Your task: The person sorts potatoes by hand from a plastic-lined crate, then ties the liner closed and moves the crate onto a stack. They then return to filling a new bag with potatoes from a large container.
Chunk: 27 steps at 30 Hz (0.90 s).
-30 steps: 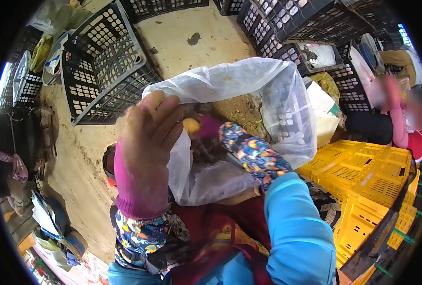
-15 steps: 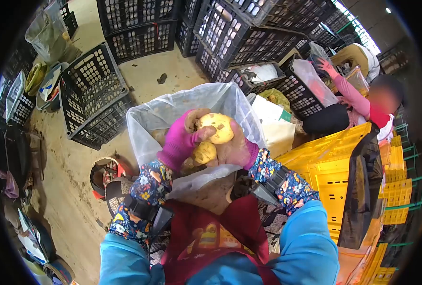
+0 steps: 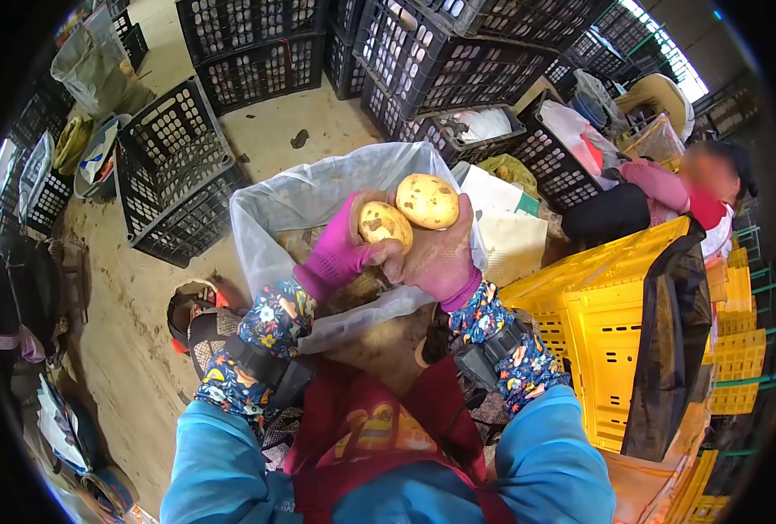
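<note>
Two yellow potatoes with brown dirt patches are in my gloved hands, over a crate lined with clear plastic. My left hand, in a soiled purple glove, is closed around the smaller potato. The larger potato sits in my right hand, the fingers curled behind it. Both hands are side by side, and the potatoes nearly touch. What lies at the bottom of the lined crate is mostly hidden by my hands.
A black slatted crate stands on the floor to the left. Stacked black crates rise ahead. Close on my right is a yellow crate with dark sheeting. A co-worker sits at the right. A bucket is near my left leg.
The smaller potato has come up from below into my left hand. The larger one has shifted up and right into my right hand. The co-worker's raised arm has dropped.
</note>
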{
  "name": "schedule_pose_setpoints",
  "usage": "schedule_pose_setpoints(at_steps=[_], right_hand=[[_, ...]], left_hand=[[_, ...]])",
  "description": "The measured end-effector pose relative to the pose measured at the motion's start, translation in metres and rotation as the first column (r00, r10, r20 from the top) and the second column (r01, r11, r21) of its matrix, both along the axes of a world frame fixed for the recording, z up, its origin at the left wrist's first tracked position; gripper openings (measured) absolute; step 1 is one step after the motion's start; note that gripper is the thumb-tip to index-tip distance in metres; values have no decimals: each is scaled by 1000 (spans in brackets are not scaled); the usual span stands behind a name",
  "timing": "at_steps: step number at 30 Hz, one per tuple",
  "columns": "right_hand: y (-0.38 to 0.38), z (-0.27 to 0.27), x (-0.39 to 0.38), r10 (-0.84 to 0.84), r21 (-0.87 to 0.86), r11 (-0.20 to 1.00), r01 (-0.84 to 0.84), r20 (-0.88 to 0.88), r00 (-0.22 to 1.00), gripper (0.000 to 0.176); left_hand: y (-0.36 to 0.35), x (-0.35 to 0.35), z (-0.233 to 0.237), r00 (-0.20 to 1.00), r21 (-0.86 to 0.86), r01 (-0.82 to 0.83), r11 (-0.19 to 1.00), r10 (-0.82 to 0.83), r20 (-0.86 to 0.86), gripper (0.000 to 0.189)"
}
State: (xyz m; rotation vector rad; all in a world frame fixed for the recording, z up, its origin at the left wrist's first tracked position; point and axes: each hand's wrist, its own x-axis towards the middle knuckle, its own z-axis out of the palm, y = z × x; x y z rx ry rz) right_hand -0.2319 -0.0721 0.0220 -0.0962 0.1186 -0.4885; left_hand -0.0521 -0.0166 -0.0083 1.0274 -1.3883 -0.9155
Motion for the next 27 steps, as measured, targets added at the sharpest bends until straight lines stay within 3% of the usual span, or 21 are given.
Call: schedule_pose_setpoints(at_steps=[3,6,9,10,11,13,14,15,16,17,18,19,20,21,22,23,24,25,26,27], right_hand=[[-1,1,0,-11,-26,1000,10,-19,1000,91],[-4,8,0,17,-107,994,-13,32,999,91],[-2,8,-2,19,-87,996,-13,67,998,89],[-1,8,-1,13,-66,998,-8,69,998,88],[2,7,0,-27,-190,982,20,-33,999,86],[10,6,2,-137,-433,901,31,-216,967,83],[8,10,2,-333,-775,632,-13,-286,899,82],[7,22,4,-532,-958,257,-130,-252,809,82],[7,35,6,-689,-945,-142,-296,-120,714,82],[6,41,5,-769,-739,-474,-480,81,635,83],[7,32,6,-828,-569,-520,-637,153,539,85],[7,25,8,-826,-589,-508,-629,125,550,84],[7,19,10,-826,-609,-490,-624,97,555,83],[7,17,12,-827,-623,-474,-622,72,557,83],[10,19,11,-811,-691,-425,-584,5,585,85],[10,19,6,-823,-765,-354,-538,-18,568,87],[8,17,2,-830,-832,-283,-477,-37,557,88],[9,17,-2,-835,-891,-205,-405,-56,547,90],[8,22,-11,-842,-930,-132,-343,-77,534,95],[8,30,-22,-895,-871,-243,-426,32,446,94]], left_hand=[[-4,3,0,995,-100,-22,995,31,96,69],[-6,1,6,984,68,102,992,-90,-155,73],[2,0,20,896,251,212,945,-85,-436,57],[-4,4,15,955,300,191,935,-107,-275,57],[-14,12,6,986,344,161,925,-132,-106,58],[-15,17,3,987,374,145,916,-109,-114,61],[-11,16,2,955,359,164,919,-57,-292,64],[-8,14,2,888,343,184,921,-7,-459,66],[-11,4,6,690,374,217,901,130,-713,71],[-2,7,13,642,377,311,873,100,-760,71],[-1,7,12,781,335,263,905,4,-624,66],[2,11,10,888,284,230,931,-81,-454,62],[7,17,10,994,185,93,978,-79,-80,58],[9,24,10,955,24,11,1000,-18,295,55],[8,25,9,791,-170,-10,985,112,601,52],[5,25,11,813,-129,25,991,54,580,49],[1,25,10,925,70,8,998,-34,377,47],[0,27,3,990,255,142,956,-144,-11,46],[-2,30,-3,909,382,268,885,-101,-405,48],[0,23,6,862,395,308,865,-79,-500,49]])
